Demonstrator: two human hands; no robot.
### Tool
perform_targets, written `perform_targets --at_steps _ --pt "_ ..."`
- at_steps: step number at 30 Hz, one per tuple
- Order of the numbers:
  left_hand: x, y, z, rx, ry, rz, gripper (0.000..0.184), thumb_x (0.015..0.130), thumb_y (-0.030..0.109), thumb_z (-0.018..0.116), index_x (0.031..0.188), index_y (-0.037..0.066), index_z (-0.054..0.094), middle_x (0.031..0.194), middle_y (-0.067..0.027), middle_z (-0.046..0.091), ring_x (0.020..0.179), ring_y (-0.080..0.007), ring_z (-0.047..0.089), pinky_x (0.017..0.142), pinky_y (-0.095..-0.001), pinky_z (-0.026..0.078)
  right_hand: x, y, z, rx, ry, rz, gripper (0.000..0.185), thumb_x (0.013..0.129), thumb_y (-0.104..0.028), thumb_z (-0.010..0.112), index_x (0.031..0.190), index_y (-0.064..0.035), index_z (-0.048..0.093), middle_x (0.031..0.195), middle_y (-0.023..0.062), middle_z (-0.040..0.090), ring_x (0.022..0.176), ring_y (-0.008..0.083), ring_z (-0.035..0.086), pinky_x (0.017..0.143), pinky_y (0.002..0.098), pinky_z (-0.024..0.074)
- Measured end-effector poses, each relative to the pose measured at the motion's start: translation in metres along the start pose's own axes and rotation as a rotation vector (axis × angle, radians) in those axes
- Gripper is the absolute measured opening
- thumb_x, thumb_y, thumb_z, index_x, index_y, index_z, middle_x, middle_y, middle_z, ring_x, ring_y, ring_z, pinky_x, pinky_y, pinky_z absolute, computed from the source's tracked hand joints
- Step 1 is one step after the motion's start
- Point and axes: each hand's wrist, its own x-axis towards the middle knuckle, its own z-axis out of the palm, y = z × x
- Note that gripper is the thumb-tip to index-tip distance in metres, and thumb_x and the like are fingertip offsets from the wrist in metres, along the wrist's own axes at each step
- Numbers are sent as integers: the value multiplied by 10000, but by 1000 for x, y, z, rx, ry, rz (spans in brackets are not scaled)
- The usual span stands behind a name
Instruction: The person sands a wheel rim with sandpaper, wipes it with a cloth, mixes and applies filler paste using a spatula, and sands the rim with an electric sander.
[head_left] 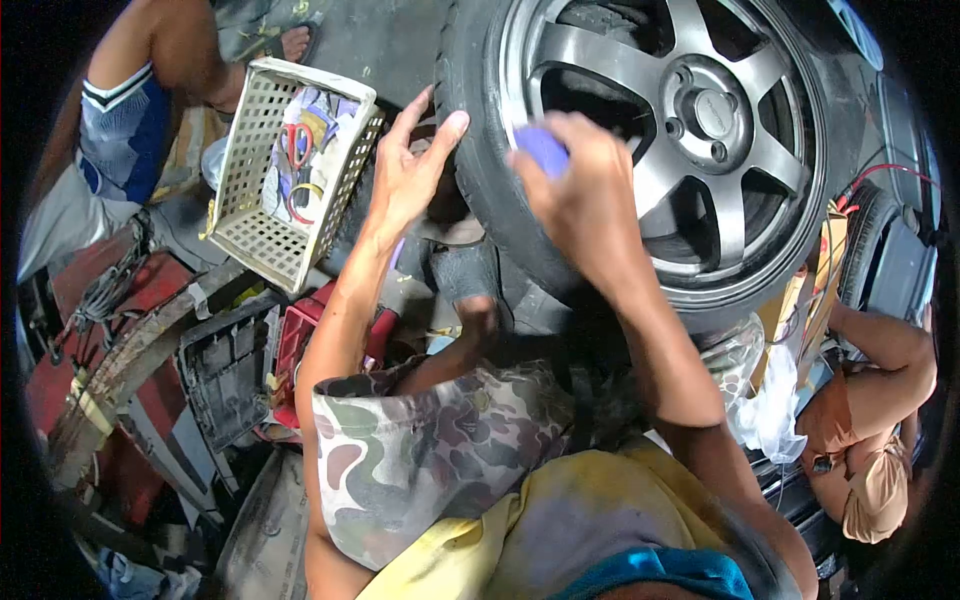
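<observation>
A large alloy wheel [690, 160] with grey spokes and a black tyre [475, 150] fills the upper right in front of me. My right hand [585, 185], blurred by motion, closes on a purple pad [543, 150] at the left edge of the rim. Whether the pad is sandpaper or a sponge I cannot make out. My left hand [410, 165] is open beside the tyre's left side, fingers apart and pointing up, with the thumb tip at the tread.
A cream plastic basket [235, 235] to the left holds red-handled scissors [298, 145], tape and purple-and-white pieces. A red case [300, 335] lies below it. People sit at the left and right edges; a white plastic bag [770, 400] hangs at the right.
</observation>
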Motion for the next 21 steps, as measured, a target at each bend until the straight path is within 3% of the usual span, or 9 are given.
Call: perform_targets --at_steps 4,6,8,9,10,12,14,16,21 --pt "7 -15 2 28 51 118 752 969 329 761 1520 -65 437 1275 -196 682 1107 -197 671 952 -319 550 -24 -9 -7 191 0 160 134 846 -60 733 956 9 700 849 216 633 808 434 646 747 502 501" --pt "5 -12 2 5 28 85 761 964 336 765 1520 -67 436 1286 -202 675 1116 -204 670 958 -323 549 2 3 14 93 119 -23 119 867 -68 706 937 26 687 847 218 632 762 435 642 724 509 496" --pt "1 -8 2 -15 14 51 771 960 343 768 1520 -68 435 1297 -209 668 1125 -212 669 964 -328 548 28 -4 24 125 162 84 117 879 -77 695 943 20 689 848 214 634 767 437 644 729 513 499" --pt "1 -5 2 -2 22 41 771 959 341 770 1519 -70 436 1310 -212 659 1139 -215 663 969 -331 548 16 7 34 14 342 -147 120 872 -70 702 951 20 687 850 212 636 763 444 641 732 513 502" --pt "3 -4 2 6 30 32 771 958 339 771 1517 -72 437 1323 -214 651 1153 -218 658 974 -334 548 4 5 24 16 343 -151 120 872 -70 702 951 20 687 850 212 636 763 444 641 732 513 502" --pt "6 -11 1 44 49 66 759 962 335 767 1512 -76 443 1339 -206 643 1164 -221 653 984 -337 547 -29 -4 -4 171 23 123 113 866 -58 707 951 15 688 854 205 640 756 447 642 724 515 506" --pt "6 -17 4 32 71 98 746 965 330 764 1508 -75 450 1329 -202 650 1164 -219 653 984 -340 547 -25 -3 2 162 23 163 124 860 -45 705 969 10 684 862 209 645 756 448 646 710 510 508" --pt "7 -14 5 15 82 121 740 965 333 764 1504 -72 460 1364 -198 625 1174 -217 644 987 -336 543 9 9 19 127 129 -25 124 865 -57 699 968 11 690 881 217 651 782 451 653 722 502 513" --pt "3 -7 1 -3 31 38 736 967 314 765 1512 -69 452 1363 -189 624 1173 -204 638 997 -322 531 -20 -5 -8 163 -64 193 113 856 -63 688 933 20 686 872 226 641 823 439 648 755 493 506"
